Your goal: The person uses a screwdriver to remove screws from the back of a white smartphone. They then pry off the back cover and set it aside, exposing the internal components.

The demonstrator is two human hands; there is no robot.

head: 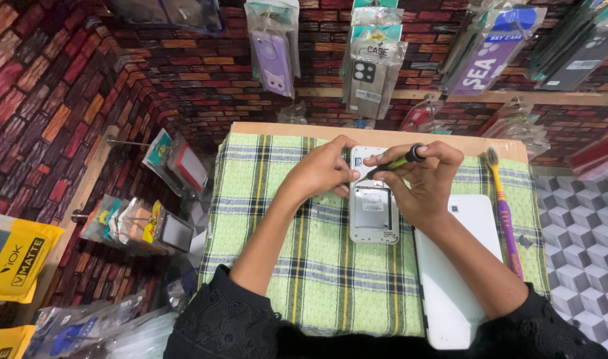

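1. Phone [374,216], one of them, white and lying back-side up with its cover off, sits in the middle of the frame on the green checked cloth [317,266] that covers the worktop [284,127].
2. The left hand [320,171] is at the phone's upper left edge, fingers curled and pressed against its top corner, steadying it.
3. The right hand [420,183] comes over the phone's upper right, fingertips pinched together on a single screwdriver [394,163] with a green shaft and a black cap.
4. The screwdriver's tip points down and left onto the phone's upper part, between the two hands; I can't make out the exact spot it touches.
5. Just right of the phone, under the right forearm, lies one white flat panel [454,279], bigger than the phone, running down to the lower edge of the frame.
6. Further right, one toothbrush [503,213] with a purple and yellow handle lies along the cloth's right edge, bristles toward the top.
7. Packaged phone cases [374,70] hang on the brick-pattern wall across the top and left; too many overlap to count.
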